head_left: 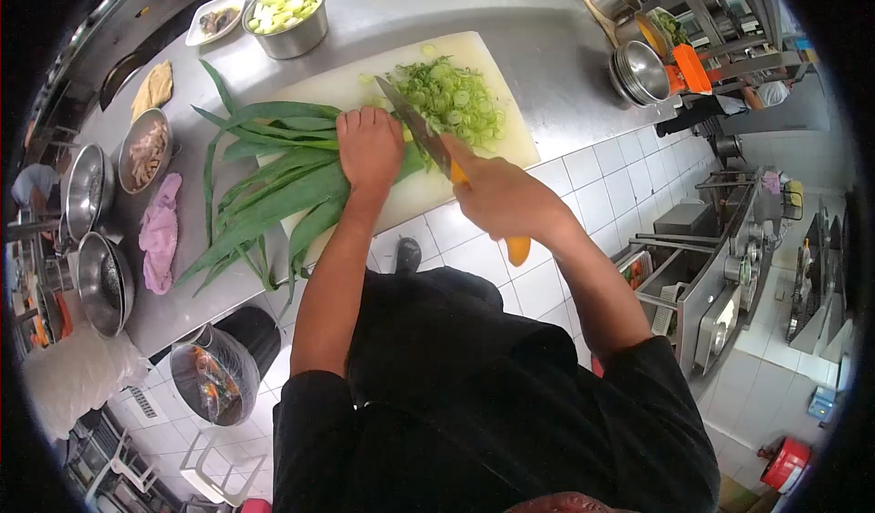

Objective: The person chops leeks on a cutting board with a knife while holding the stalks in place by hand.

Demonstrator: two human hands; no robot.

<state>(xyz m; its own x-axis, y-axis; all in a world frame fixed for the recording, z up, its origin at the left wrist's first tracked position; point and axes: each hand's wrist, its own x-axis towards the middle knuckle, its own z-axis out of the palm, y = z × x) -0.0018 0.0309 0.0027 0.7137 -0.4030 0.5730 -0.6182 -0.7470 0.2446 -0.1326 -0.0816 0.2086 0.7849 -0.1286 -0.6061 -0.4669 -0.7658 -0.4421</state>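
A bunch of long green leeks (283, 171) lies across a white cutting board (497, 71), its leaves spreading left over the steel table. My left hand (371, 148) presses down on the bunch near its cut end, fingers curled over it. In my right hand (506, 194) is a kitchen knife (415, 126) with a yellow handle, gripped in a closed fist. The blade slants up and left beside the bunch's cut end. A pile of thin green slices (456, 103) sits on the board just beyond the blade. The knife's lower edge is partly hidden by the slices.
A steel pot of chopped pale green pieces (287, 12) and a white dish (217, 19) stand at the back. Along the left are a bowl of meat (146, 151), a pink cloth (160, 235) and steel bowls (103, 281). Stacked bowls (641, 71) stand right; a lined bin (214, 376) is below.
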